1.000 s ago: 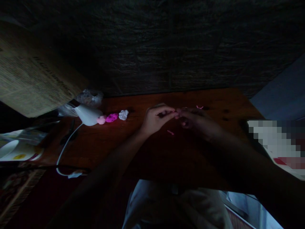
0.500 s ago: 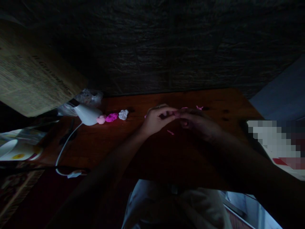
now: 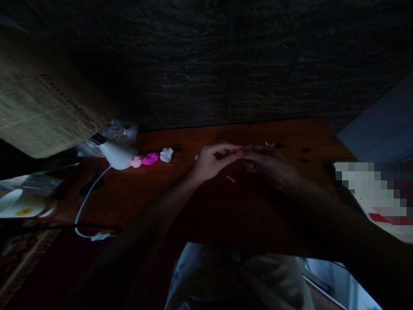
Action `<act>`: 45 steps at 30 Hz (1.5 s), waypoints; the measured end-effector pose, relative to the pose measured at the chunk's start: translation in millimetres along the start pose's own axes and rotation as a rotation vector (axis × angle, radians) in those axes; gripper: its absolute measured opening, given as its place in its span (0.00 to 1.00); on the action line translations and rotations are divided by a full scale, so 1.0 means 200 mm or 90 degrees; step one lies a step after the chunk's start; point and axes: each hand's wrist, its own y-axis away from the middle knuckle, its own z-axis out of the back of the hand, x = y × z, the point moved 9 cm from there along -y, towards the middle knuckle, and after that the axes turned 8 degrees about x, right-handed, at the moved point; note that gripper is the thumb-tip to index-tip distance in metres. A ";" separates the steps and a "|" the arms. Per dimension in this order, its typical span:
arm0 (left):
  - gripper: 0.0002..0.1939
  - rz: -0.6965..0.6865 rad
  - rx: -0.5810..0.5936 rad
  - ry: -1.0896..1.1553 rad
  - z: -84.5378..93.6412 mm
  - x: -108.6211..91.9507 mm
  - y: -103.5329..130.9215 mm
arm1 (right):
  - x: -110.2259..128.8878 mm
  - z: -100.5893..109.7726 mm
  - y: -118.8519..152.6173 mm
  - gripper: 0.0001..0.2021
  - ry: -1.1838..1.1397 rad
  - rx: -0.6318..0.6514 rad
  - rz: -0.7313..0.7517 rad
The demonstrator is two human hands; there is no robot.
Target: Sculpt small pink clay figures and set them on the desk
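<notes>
Over the middle of the dark wooden table (image 3: 193,206), my left hand (image 3: 213,161) and my right hand (image 3: 266,163) meet at the fingertips. Both are closed in a pinch; whatever lies between them is too small and dim to make out. A thin pink strip (image 3: 230,178) rests on the wood below the hands. Another small pink piece (image 3: 269,144) shows just beyond my right hand, and a pink bit (image 3: 197,157) peeks out beside my left. Farther left sit three soft-looking lumps in a row: pale pink (image 3: 136,161), bright magenta (image 3: 151,158) and white (image 3: 166,154).
A white device (image 3: 119,155) with a white cable (image 3: 84,200) stands beside the lumps, near crumpled clear plastic (image 3: 124,131). A large printed paper bag (image 3: 41,99) looms at upper left, above a white cup (image 3: 24,204). A dark textured wall (image 3: 226,64) rises behind.
My hands stay joined in nearly the same place, with the fingers slightly shifted. A pink piece seen earlier behind the fingertips no longer shows.
</notes>
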 end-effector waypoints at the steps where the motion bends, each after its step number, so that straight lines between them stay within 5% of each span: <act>1: 0.10 0.003 0.002 0.007 0.00 0.00 0.00 | 0.00 0.00 0.00 0.18 0.003 0.003 0.005; 45: 0.16 0.036 0.017 0.052 -0.02 0.04 0.00 | 0.09 0.02 0.01 0.19 0.154 0.001 0.123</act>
